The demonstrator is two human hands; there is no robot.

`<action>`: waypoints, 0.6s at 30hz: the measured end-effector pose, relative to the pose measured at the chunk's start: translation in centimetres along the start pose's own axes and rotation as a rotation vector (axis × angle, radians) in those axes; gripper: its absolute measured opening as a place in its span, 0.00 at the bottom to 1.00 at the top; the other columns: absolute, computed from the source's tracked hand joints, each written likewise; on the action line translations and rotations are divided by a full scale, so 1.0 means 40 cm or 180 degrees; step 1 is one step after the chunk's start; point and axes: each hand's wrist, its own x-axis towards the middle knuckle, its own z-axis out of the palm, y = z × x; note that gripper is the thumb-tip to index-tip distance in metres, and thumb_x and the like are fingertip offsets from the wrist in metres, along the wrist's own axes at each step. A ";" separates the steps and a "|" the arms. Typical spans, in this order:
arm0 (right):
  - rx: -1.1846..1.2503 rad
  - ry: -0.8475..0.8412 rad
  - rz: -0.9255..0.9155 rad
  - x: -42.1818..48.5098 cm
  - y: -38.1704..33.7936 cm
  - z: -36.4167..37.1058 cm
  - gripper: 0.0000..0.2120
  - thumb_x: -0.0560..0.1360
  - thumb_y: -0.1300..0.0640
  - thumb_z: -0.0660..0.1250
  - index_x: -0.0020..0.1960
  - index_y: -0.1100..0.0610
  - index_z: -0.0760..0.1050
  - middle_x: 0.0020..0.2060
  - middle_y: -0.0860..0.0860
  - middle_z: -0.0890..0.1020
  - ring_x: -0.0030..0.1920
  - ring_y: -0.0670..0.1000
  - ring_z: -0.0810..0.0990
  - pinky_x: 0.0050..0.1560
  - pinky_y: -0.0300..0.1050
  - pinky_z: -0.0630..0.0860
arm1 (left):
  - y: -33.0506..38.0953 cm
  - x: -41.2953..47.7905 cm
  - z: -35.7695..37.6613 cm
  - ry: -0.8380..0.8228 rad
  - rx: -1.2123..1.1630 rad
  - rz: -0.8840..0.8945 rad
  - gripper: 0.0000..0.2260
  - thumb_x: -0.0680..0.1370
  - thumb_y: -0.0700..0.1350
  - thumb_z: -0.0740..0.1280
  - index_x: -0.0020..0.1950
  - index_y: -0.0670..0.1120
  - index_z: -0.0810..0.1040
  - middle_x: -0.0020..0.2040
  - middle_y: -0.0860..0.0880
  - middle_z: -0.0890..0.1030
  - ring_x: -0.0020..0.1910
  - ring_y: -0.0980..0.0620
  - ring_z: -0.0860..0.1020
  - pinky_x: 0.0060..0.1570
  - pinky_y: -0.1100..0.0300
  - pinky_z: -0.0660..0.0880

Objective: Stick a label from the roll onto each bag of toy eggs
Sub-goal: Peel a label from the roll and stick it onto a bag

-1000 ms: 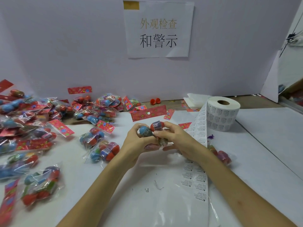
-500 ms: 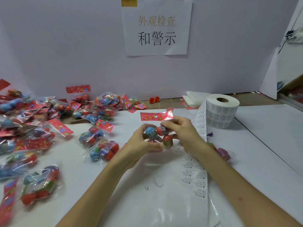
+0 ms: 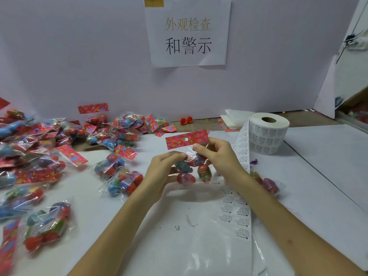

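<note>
Left hand (image 3: 161, 174): fingers curled, pinching the clear film of the held bag (image 3: 204, 173) at its upper left, raised off the table (image 3: 322, 182).
Right hand (image 3: 217, 158): pinching the same bag just under its red header card (image 3: 187, 139); card upright, facing the camera.
Held bag: between both hands, eggs hanging below the fingertips, off the tabletop.
Label roll (image 3: 267, 134): beyond and right of the right hand, standing on end, apart from it.
Label strip (image 3: 238, 198): trailing from the roll past the right wrist, passing under that forearm toward the near edge.
Left of left hand: two bags (image 3: 125, 182) lying near the left wrist; farther left a crowded pile of bags (image 3: 33, 148).
Right of right hand: one loose bag (image 3: 267, 185) close beside the forearm, then bare white table.
Ahead of hands: short bare stretch, then the backboard (image 3: 79, 56) with a paper sign (image 3: 188, 32).
Beneath forearms: clear plastic sheet (image 3: 199, 250), lying flat.
</note>
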 end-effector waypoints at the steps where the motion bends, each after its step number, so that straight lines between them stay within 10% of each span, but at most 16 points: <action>1: 0.0007 -0.0040 0.0068 0.000 0.000 0.002 0.03 0.78 0.54 0.72 0.45 0.51 0.82 0.34 0.47 0.82 0.35 0.42 0.82 0.36 0.36 0.77 | 0.001 0.000 -0.001 0.0039 -0.0012 -0.0011 0.08 0.81 0.44 0.69 0.55 0.42 0.85 0.52 0.38 0.85 0.46 0.41 0.87 0.43 0.52 0.85; 14: 0.0238 -0.0173 0.0410 -0.004 -0.013 -0.001 0.07 0.75 0.58 0.75 0.43 0.62 0.83 0.36 0.52 0.85 0.39 0.48 0.84 0.43 0.43 0.79 | 0.001 -0.007 0.009 0.0167 0.0093 -0.0010 0.15 0.83 0.56 0.64 0.55 0.48 0.85 0.53 0.43 0.86 0.49 0.43 0.86 0.45 0.55 0.84; 18: 0.0311 0.0310 0.0424 -0.002 -0.010 -0.002 0.06 0.76 0.56 0.74 0.42 0.58 0.82 0.35 0.50 0.86 0.36 0.47 0.84 0.35 0.40 0.80 | -0.015 0.000 0.007 0.0717 0.0507 0.0814 0.08 0.83 0.48 0.67 0.60 0.49 0.80 0.54 0.46 0.85 0.52 0.53 0.84 0.48 0.62 0.81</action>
